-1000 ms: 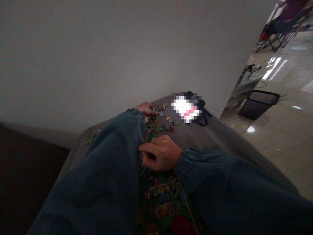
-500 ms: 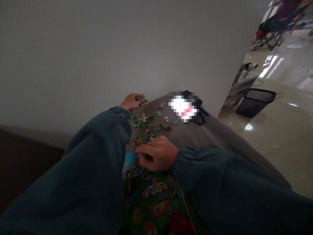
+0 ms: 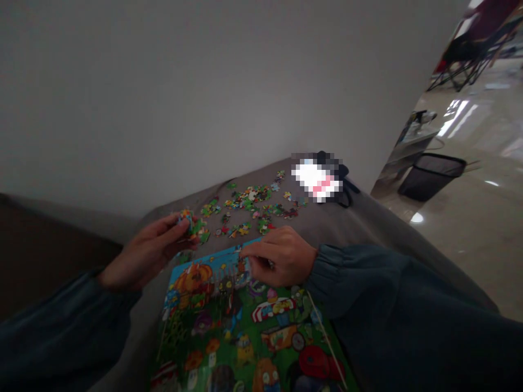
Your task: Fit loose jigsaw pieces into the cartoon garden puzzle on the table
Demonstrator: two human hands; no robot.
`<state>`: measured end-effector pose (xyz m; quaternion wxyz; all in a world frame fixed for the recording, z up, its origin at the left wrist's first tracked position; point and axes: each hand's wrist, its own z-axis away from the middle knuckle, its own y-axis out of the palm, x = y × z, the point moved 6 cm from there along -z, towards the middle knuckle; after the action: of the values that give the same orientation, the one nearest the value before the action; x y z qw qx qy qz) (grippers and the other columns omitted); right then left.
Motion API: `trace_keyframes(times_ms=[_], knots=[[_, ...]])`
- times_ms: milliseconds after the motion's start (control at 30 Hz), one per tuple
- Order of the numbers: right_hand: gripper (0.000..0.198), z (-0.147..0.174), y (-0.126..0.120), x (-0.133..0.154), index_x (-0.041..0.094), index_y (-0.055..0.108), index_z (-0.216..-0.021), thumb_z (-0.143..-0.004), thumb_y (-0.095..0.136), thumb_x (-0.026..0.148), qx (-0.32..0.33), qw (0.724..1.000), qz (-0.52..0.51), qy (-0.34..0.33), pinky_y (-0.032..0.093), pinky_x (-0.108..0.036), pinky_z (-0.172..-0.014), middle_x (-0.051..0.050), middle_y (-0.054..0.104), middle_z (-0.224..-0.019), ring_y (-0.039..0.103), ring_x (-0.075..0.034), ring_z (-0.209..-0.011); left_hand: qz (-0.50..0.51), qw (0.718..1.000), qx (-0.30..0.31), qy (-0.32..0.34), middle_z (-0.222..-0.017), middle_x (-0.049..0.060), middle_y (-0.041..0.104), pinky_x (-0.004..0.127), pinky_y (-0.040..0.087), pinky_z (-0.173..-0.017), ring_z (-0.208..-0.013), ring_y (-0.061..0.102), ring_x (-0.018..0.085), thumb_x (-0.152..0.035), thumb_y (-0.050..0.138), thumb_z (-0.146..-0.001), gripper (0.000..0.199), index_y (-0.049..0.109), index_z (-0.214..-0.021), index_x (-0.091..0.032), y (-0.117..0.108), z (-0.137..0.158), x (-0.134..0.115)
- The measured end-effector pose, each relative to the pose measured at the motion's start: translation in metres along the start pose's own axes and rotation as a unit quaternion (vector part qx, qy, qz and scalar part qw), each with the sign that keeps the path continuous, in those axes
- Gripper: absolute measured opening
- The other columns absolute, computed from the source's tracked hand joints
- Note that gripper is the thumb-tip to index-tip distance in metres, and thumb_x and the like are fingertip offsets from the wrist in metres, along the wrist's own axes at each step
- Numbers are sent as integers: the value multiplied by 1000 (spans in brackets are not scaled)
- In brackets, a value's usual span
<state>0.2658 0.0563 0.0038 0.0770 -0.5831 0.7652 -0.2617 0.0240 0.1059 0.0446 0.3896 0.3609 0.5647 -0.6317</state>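
Several joined or stacked puzzle pieces point(image 3: 192, 224), blue, orange and green, are pinched between the thumb and fingers of my left hand point(image 3: 151, 247). That hand is just off the left far corner of a colourful cartoon puzzle board point(image 3: 220, 321). My right hand point(image 3: 281, 256) rests at the board's far right edge with its fingers curled and thumb and forefinger close together. Whatever its fingertips may hold is hidden. Beyond the board, loose puzzle pieces point(image 3: 249, 198) are scattered in small heaps on grey cloth.
The grey cloth surface point(image 3: 359, 239) runs up to a pale wall point(image 3: 204, 98). A blurred-out bright object point(image 3: 316, 177) with a dark strap lies at the far right of the pieces. On the shiny floor stand a dark bin point(image 3: 433, 177) and a folding chair point(image 3: 469, 49).
My left hand has come back from the far pieces towards the board's left side, carrying puzzle pieces. More of the board now shows. My right hand has stayed at the board's edge.
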Motion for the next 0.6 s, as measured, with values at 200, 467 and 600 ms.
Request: trace_keyframes(times_ms=[200, 467, 600], knots=[[17, -6, -14, 13, 20, 68, -96, -92, 53, 13, -22, 999, -7, -41, 43, -24, -51, 8, 62, -57, 52, -8, -47, 81, 993, -73, -34, -76, -16, 77, 33, 59, -85, -78, 71, 16, -61, 90, -60, 20, 78, -68, -48, -24, 34, 59], [21, -5, -12, 12, 21, 68, -102, -90, 55, 10, 8, 1000, -4, -20, 43, -25, -49, 8, 60, -58, 50, -9, -46, 129, 988, -54, -62, -82, -9, 81, 39, 64, -76, -83, 77, 26, -54, 91, -55, 28, 79, -79, -44, -13, 34, 86], [23, -5, -12, 14, 24, 68, -104, -91, 55, 9, 37, 999, -7, -7, 43, -26, -49, 7, 62, -59, 52, -10, -46, 159, 982, -55, -89, -77, -3, 78, 38, 66, -72, -74, 74, 24, -49, 95, -49, 35, 76, -74, -35, -10, 37, 101]])
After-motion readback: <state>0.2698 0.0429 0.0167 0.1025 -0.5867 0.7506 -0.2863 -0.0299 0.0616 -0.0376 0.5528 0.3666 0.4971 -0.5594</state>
